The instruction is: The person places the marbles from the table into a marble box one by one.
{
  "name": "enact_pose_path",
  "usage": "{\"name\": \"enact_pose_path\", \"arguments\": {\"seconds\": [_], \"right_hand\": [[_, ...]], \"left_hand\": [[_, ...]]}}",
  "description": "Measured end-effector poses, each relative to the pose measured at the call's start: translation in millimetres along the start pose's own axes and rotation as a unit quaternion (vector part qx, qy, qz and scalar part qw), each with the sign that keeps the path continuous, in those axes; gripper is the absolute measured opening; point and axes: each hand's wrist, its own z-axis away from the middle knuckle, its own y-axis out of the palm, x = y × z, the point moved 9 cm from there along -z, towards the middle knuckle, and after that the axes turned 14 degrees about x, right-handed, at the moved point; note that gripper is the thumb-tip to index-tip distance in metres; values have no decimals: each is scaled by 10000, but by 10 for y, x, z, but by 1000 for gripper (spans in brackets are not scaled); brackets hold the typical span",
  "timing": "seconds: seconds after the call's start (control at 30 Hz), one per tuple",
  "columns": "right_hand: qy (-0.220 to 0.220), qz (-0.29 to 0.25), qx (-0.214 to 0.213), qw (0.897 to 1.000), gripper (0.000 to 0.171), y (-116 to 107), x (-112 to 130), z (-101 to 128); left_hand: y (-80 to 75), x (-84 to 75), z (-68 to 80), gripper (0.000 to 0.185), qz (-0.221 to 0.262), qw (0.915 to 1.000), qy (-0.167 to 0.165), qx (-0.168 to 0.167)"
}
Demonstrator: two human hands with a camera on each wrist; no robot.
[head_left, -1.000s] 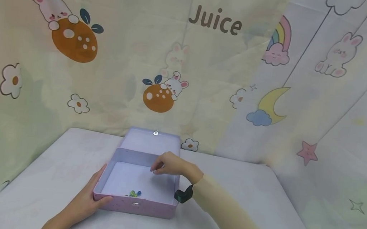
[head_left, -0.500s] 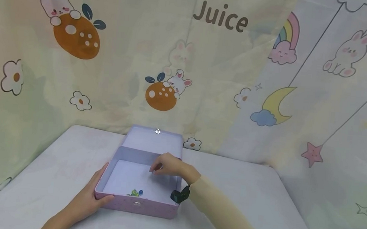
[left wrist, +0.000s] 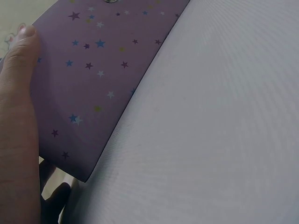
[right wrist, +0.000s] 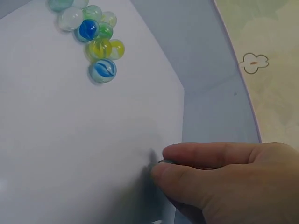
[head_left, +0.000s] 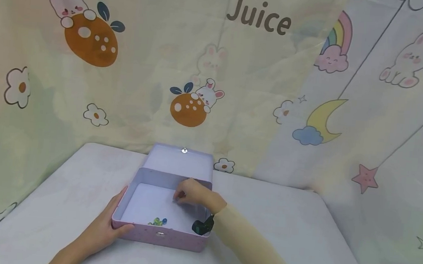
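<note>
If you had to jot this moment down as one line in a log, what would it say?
left hand: holds box front corner | right hand: inside box, pinching something small and dark | marbles: clustered on box floor | lid: open

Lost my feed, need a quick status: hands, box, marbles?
Left hand grips box front corner. Right hand inside box, pinching something small, mostly hidden. Marbles clustered on box floor. Nothing in the way.
</note>
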Motion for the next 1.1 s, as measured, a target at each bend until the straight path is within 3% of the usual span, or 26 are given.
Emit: {"name": "enact_pose_path", "arguments": {"seconds": [0.33,0.6,0.87,1.1], "right_hand": [[-257,-221,287,9990,19,69,86,-40],[-407,-640,-32,9971,19,-135,56,79],[-429,-1368,-513,9883,21,-306,-57,497],[-318,-1411,-918,9852,28,-367,-148,1002]], "left_hand": [[17,1,-9,108,27,10000,-23,28],[0,5,-9,108,-78,10000,18,-36],[-22,-51,4,107,-21,9999,148,-66],[-47,-90,12,106,-299,9993,28,213]]}}
